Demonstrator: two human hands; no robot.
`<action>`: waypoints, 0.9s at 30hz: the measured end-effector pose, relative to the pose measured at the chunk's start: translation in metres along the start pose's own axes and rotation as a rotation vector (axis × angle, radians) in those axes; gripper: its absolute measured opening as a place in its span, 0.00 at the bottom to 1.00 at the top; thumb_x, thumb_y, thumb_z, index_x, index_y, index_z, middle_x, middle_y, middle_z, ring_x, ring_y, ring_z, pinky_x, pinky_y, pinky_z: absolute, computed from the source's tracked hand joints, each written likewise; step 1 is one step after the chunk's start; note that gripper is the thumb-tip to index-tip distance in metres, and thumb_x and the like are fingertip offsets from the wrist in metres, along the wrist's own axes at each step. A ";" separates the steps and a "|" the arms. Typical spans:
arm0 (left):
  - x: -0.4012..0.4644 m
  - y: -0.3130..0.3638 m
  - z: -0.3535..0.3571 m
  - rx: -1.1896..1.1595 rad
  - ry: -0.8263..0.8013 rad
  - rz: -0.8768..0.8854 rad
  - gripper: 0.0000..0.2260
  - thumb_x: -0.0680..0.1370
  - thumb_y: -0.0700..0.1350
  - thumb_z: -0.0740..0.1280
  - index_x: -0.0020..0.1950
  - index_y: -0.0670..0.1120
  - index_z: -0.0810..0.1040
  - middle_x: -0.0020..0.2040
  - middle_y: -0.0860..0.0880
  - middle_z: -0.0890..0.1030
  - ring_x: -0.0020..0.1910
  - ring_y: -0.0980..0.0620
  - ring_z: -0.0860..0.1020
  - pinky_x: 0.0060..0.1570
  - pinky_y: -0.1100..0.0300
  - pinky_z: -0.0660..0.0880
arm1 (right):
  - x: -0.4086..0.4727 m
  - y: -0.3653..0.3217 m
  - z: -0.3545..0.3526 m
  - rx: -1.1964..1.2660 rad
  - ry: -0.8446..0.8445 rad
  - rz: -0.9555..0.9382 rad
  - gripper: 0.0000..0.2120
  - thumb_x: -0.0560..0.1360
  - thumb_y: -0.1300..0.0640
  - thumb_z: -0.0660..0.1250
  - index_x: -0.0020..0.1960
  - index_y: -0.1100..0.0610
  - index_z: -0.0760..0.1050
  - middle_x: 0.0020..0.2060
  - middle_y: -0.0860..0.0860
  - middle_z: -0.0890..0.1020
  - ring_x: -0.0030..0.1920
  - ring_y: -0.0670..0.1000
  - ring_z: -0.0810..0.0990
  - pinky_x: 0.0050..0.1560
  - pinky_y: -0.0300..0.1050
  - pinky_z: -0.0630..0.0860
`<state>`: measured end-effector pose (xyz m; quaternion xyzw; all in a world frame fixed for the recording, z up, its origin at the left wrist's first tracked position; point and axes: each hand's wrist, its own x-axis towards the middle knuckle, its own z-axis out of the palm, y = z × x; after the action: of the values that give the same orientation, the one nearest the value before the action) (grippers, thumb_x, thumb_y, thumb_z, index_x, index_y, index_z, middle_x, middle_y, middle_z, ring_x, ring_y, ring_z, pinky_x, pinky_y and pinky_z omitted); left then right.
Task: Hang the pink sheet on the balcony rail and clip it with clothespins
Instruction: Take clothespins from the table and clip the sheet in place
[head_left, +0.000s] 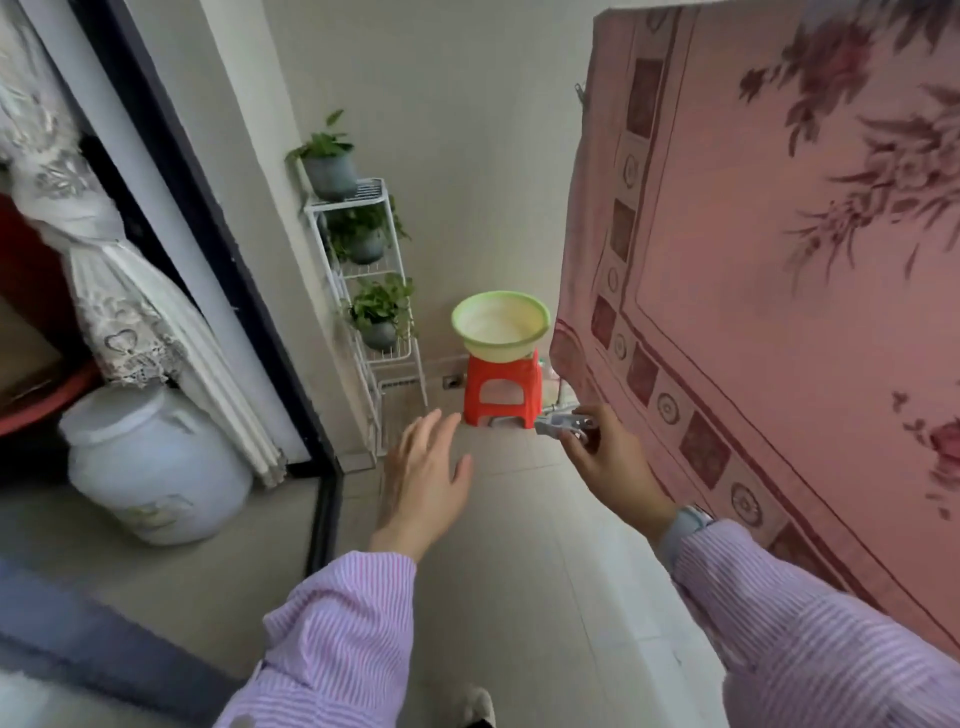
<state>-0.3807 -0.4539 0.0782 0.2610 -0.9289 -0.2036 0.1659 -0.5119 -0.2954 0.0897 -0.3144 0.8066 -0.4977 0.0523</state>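
Observation:
The pink sheet (769, 270), printed with dark flowers and a patterned border, hangs down the right side of the view; the rail under it is hidden. A small clip (580, 93) shows at its upper left edge. My right hand (608, 457) is shut on a grey clothespin (563, 422), held just left of the sheet's lower border. My left hand (423, 478) is open with fingers spread, holding nothing, over the floor at centre.
A green-rimmed basin (501, 325) sits on a red stool (501, 389) at the far wall. A white plant rack (371, 291) holds three potted plants. A large white jar (156, 462) and tied curtain (130, 291) stand by the dark door frame (218, 234) on the left.

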 end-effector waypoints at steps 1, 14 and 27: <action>0.030 -0.012 -0.002 -0.016 -0.006 0.009 0.22 0.77 0.47 0.60 0.71 0.47 0.61 0.73 0.46 0.61 0.72 0.48 0.57 0.71 0.50 0.56 | 0.029 0.003 0.011 -0.017 0.013 0.022 0.06 0.73 0.55 0.65 0.46 0.52 0.68 0.38 0.36 0.76 0.38 0.36 0.76 0.36 0.26 0.68; 0.413 -0.072 0.065 0.034 -0.125 0.189 0.21 0.75 0.46 0.62 0.68 0.47 0.65 0.69 0.45 0.69 0.67 0.45 0.66 0.67 0.50 0.61 | 0.367 0.049 0.052 -0.142 0.188 0.122 0.10 0.72 0.51 0.66 0.49 0.55 0.72 0.35 0.40 0.76 0.35 0.39 0.75 0.33 0.26 0.69; 0.755 -0.063 0.159 0.119 -0.139 0.410 0.19 0.77 0.46 0.59 0.69 0.48 0.65 0.69 0.47 0.68 0.69 0.47 0.65 0.68 0.51 0.59 | 0.691 0.150 0.056 -0.286 0.267 0.223 0.13 0.73 0.53 0.66 0.54 0.57 0.70 0.46 0.51 0.81 0.41 0.52 0.79 0.41 0.44 0.75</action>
<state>-1.0305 -0.8740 0.0640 0.0612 -0.9822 -0.1277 0.1237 -1.1087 -0.6796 0.0941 -0.1586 0.8986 -0.4065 -0.0454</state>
